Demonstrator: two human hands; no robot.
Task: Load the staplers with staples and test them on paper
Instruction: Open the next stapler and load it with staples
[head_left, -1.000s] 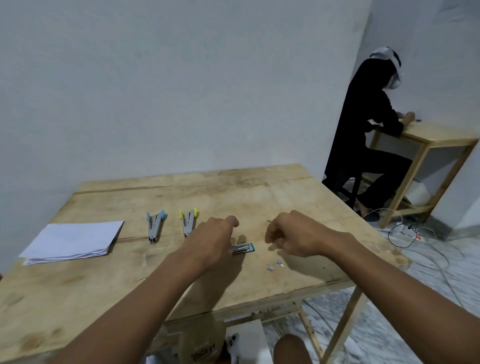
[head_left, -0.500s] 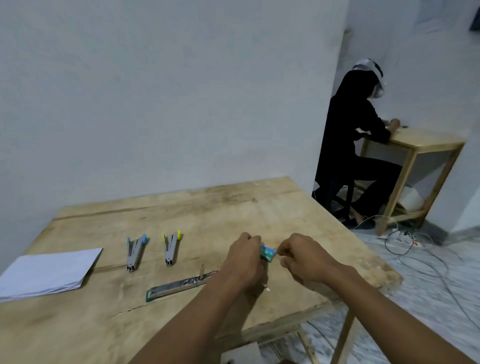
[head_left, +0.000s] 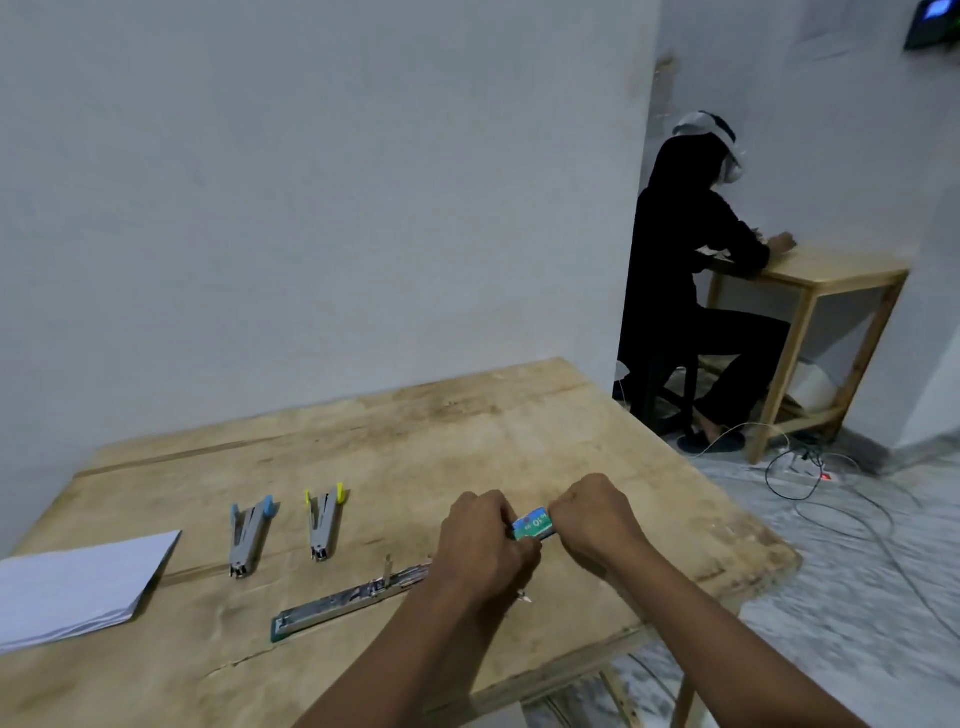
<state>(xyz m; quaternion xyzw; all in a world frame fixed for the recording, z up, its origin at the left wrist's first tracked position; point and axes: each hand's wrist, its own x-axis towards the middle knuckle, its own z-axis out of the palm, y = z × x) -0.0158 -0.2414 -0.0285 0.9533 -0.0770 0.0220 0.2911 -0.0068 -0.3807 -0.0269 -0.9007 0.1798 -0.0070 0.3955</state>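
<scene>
While both fists close on it, staple box (head_left: 531, 524) sits between left hand (head_left: 480, 540) and right hand (head_left: 592, 514).

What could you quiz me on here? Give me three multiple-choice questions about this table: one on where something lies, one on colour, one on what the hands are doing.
1. Where is the stack of white paper?
A. At the table's left edge
B. Under the open stapler
C. On the floor

2. What colour are the tips of the small stapler nearer the hands?
A. Red
B. Yellow
C. Black

3. What are the hands doing?
A. Resting flat on the table
B. Pressing a stapler on paper
C. Both holding a small green staple box

Answers: 1 A, the paper lies far left on the wooden table. 2 B, its two ends are yellow; the blue-tipped stapler lies further left. 3 C, the left hand and right hand pinch the box between them.
</scene>
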